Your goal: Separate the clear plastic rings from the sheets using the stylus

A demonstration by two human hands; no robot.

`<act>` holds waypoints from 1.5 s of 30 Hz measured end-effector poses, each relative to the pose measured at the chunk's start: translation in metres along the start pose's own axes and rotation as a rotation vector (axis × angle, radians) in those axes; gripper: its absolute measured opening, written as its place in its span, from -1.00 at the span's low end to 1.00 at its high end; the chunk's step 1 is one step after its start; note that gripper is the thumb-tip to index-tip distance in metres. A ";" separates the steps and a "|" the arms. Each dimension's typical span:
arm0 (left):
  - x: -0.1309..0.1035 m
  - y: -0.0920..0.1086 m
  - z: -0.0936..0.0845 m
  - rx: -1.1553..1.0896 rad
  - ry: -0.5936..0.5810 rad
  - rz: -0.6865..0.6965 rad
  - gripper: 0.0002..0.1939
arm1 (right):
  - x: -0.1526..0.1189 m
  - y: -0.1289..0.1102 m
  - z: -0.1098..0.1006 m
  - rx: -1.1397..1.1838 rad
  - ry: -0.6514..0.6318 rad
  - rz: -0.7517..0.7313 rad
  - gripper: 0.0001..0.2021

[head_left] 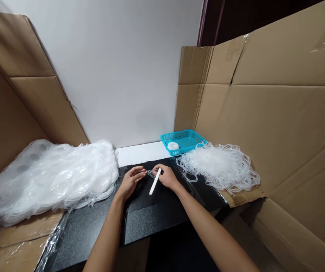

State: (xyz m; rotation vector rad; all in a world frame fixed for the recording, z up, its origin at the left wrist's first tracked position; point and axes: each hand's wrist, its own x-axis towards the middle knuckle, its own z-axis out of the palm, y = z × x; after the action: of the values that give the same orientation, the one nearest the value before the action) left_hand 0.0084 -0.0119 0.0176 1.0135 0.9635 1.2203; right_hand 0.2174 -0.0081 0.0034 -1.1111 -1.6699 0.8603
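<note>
A slim white stick (154,183) is gripped in my right hand (166,176), its long end slanting down toward me over the black work surface. Between my two hands lies a small clear plastic loop (151,173), partly covered by the right fingers. My left hand (132,180) is on the other side of the loop, fingers stretched out and slightly bent, tips close to its edge. Whether the left fingertips touch the loop I cannot tell.
A heap of clear plastic sheets with round shapes (63,173) lies at left. To the right is a tangled pile of clear loops (221,166). Behind it stands a blue basket (189,138) holding a white roll (173,146). Cardboard panels (278,124) wall the sides.
</note>
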 end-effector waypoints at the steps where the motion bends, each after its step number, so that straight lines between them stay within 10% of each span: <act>1: 0.001 0.000 -0.001 -0.003 0.011 0.005 -0.55 | -0.001 -0.002 -0.007 0.002 0.032 0.000 -0.85; 4: 0.007 0.001 -0.003 -0.009 0.024 0.009 -0.57 | -0.001 -0.013 -0.052 -0.124 0.176 -0.050 -0.79; 9: 0.013 0.002 -0.002 -0.002 0.001 -0.003 -0.61 | -0.004 -0.030 -0.187 -0.604 0.566 0.097 -0.67; 13: 0.016 0.005 -0.003 0.011 0.003 0.003 -0.58 | -0.026 -0.028 -0.271 -0.866 0.523 0.508 -0.59; 16: 0.016 0.004 0.000 0.032 0.020 0.023 -0.53 | -0.054 -0.017 -0.287 -0.866 0.527 0.449 -0.60; 22: 0.011 0.013 -0.006 0.185 0.148 0.128 -0.44 | -0.103 -0.001 -0.197 -0.663 0.462 0.009 -0.72; 26: -0.001 0.059 -0.060 0.387 0.361 0.248 -0.41 | -0.107 -0.014 -0.097 -0.545 0.193 -0.140 -0.77; 31: -0.048 0.108 -0.127 1.444 0.413 0.163 -0.53 | -0.094 -0.035 -0.014 -0.500 -0.148 -0.086 -0.61; 45: -0.067 0.082 -0.084 1.817 0.341 -0.004 -0.72 | -0.095 -0.031 -0.003 -0.584 -0.260 0.024 -0.51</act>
State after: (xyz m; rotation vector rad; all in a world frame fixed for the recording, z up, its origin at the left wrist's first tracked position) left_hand -0.1004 -0.0663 0.0765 2.1165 2.4284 0.1749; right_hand 0.2266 -0.1081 0.0025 -1.4519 -2.2114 0.5547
